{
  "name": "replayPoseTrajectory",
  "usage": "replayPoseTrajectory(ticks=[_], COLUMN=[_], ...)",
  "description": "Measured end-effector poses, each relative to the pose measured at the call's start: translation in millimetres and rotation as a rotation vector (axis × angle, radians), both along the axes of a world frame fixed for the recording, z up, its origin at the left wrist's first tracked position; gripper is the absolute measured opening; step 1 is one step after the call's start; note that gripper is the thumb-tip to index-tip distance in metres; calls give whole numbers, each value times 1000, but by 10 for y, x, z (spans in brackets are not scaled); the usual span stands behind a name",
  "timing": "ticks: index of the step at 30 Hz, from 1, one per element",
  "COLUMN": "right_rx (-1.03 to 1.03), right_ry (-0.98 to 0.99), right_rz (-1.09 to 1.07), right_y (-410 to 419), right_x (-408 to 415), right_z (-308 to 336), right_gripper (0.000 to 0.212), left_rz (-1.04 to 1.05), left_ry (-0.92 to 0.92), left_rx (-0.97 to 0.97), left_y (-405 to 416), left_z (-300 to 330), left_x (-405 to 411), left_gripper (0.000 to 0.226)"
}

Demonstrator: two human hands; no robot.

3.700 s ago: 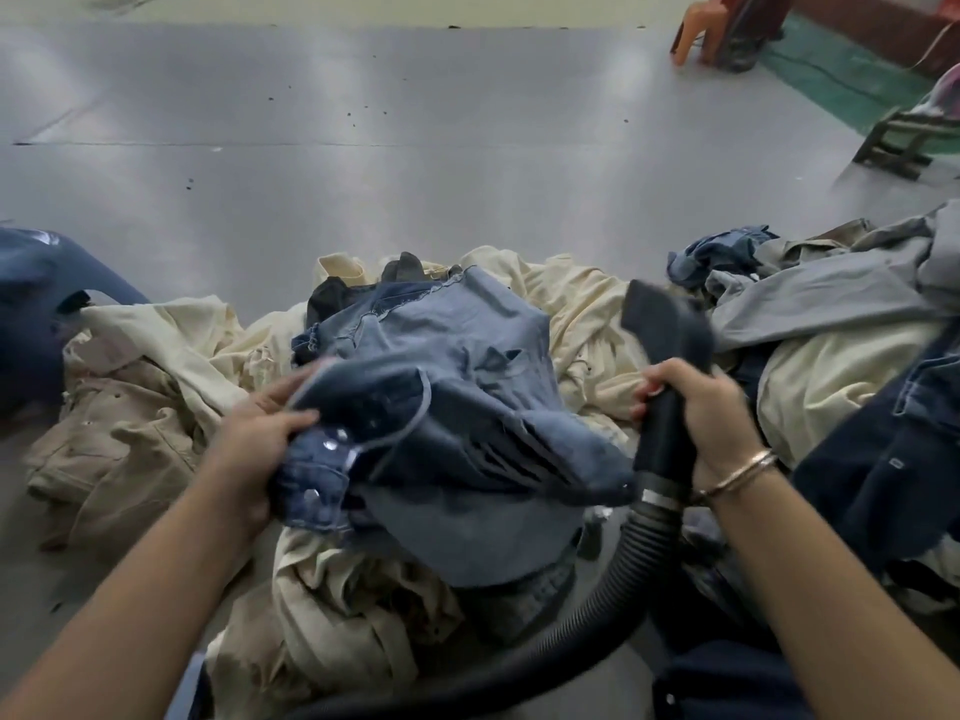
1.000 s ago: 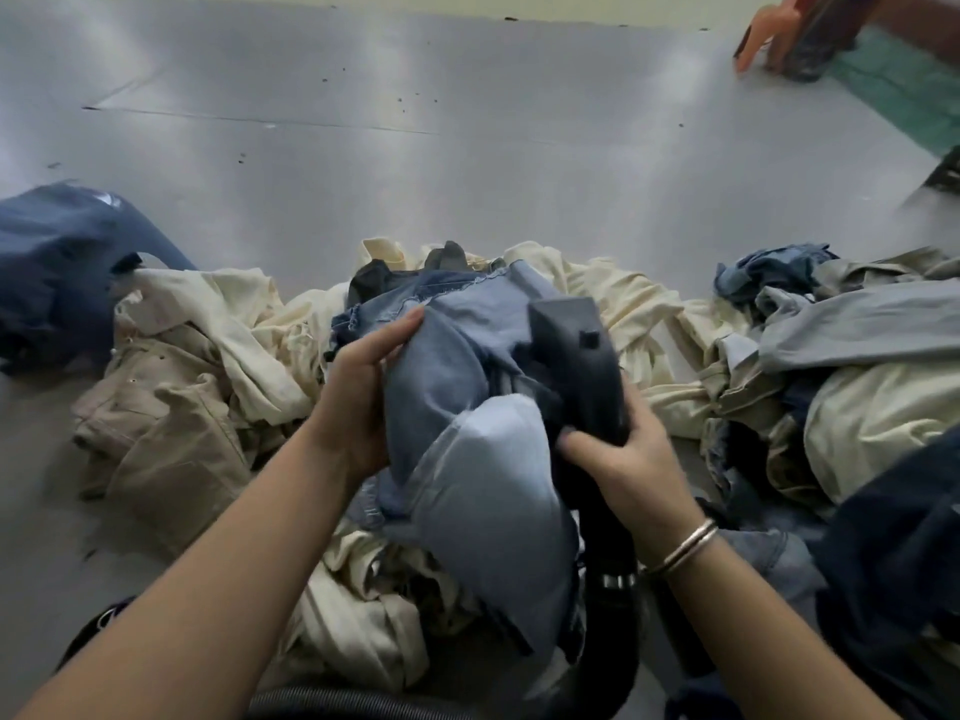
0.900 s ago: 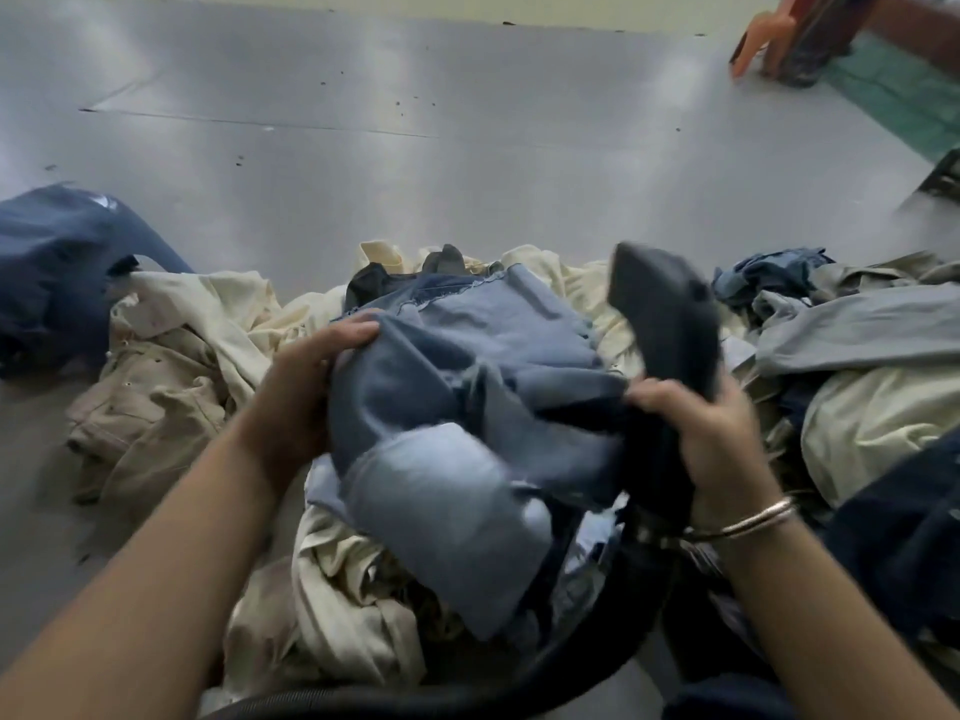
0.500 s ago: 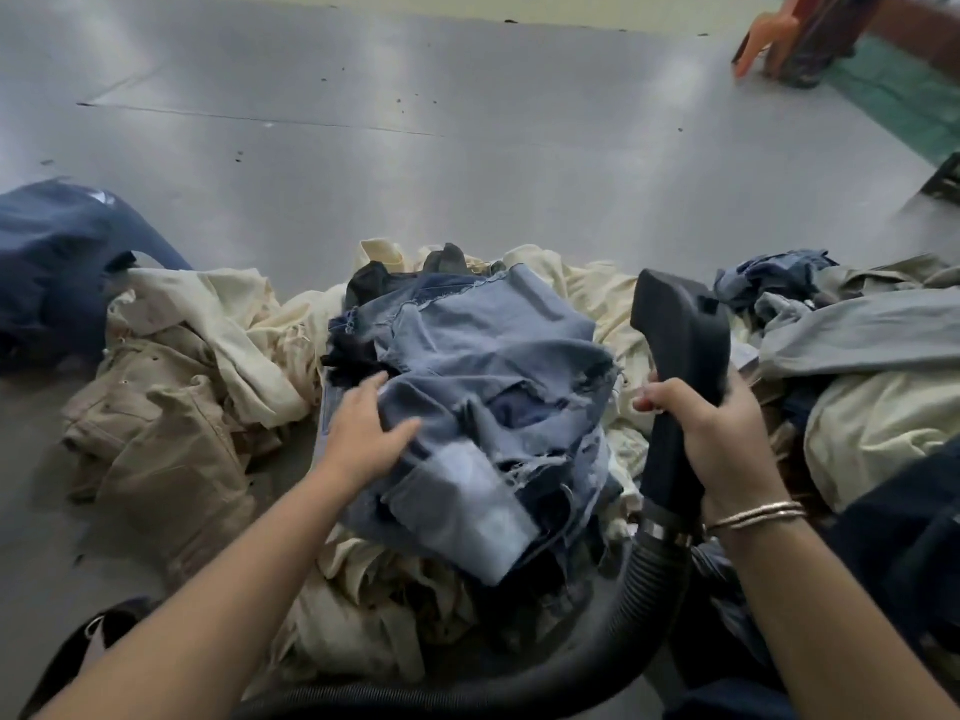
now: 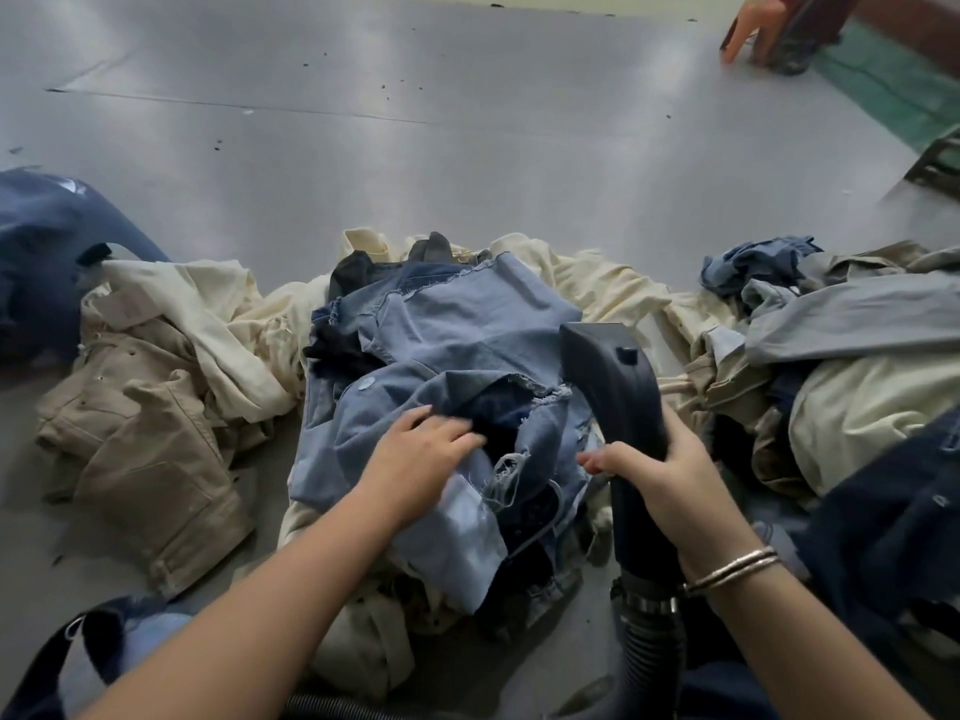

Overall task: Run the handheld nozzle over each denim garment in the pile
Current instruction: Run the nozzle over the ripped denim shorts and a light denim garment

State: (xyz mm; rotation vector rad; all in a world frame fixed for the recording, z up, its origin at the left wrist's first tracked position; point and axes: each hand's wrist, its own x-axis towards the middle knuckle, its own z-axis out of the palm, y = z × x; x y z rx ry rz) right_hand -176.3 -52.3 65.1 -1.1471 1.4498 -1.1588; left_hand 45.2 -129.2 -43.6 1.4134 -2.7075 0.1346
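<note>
I'm gripping the nozzle [image 5: 613, 387] in my right hand [image 5: 660, 475], its head touching the denim [image 5: 457, 324]; my left hand [image 5: 415, 459] is pressing flat-fingered just beside.

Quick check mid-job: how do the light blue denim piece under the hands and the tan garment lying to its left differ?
The light blue denim garment is pale blue with frayed, torn edges; the tan garment is khaki with intact seams. The left hand rests on the denim and the nozzle, gripped by the right hand, meets it; the tan one lies untouched. Both are crumpled on the grey floor.
</note>
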Motion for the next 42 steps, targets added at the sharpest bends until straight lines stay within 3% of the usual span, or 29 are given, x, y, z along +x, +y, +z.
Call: replayPoseTrajectory(ticks=[4, 10, 12, 15, 17, 19, 20, 23, 29, 34, 42], right_rx=[-7, 35, 32, 14, 8, 5, 3, -17, -30, -12, 184], right_ry=[-29, -28, -15, -13, -46, -58, -59, -103, -179, -234, -157], right_rz=[5, -84, -89, -78, -96, -108, -106, -107, -87, -27, 343], right_y=[13, 28, 22, 29, 44, 59, 60, 59, 90, 162, 342], right_x=[-44, -115, -122, -122, -120, -119, -119, -111, -70, -10, 351], right_z=[23, 1, 17, 90, 151, 198, 216, 234, 286, 378, 304], right_gripper=[36, 26, 24, 23, 23, 24, 21, 14, 14, 17, 28], left_rz=[343, 331, 288, 189, 184, 123, 103, 199, 528, 484, 484], left_ry=[-337, -497, -292, 353, 731, 925, 978, 1136, 1521, 1657, 1736], left_rx=[211, 294, 304, 543, 608, 639, 654, 743, 1022, 1196, 1231], left_y=[24, 55, -34, -156, -143, -86, -52, -8, -51, -14, 54], left_z=[-165, -194, -40, 437, 758, 954, 1017, 1046, 895, 903, 928], left_x=[293, 182, 163, 239, 335, 394, 381, 313, 308, 251, 140], left_gripper=[40, 27, 29, 48, 48, 39, 33, 57, 46, 41, 41])
